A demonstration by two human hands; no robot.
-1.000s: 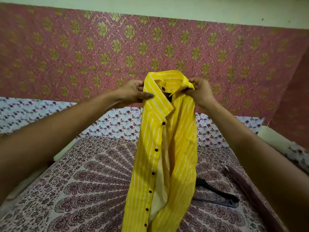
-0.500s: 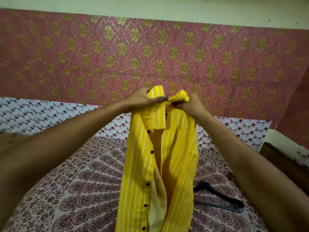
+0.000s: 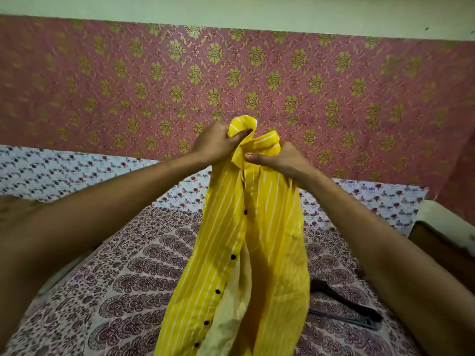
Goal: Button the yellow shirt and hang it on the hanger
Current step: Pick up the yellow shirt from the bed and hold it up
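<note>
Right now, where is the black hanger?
In the head view, the black hanger lies on the patterned bedspread at the lower right, just to the right of the hanging yellow shirt.

The only view comes from a wide-angle camera worn on the person's head. It faces forward and somewhat down, looking along both forearms, which enter from the lower left and lower right corners. The left hand (image 3: pixel 216 143) and right hand (image 3: pixel 282 160) hold the shirt (image 3: pixel 246 253) near the frame's middle, close to the lens. The bed (image 3: pixel 115 291) fills the lower half and the wall (image 3: pixel 334 86) the upper.
</note>
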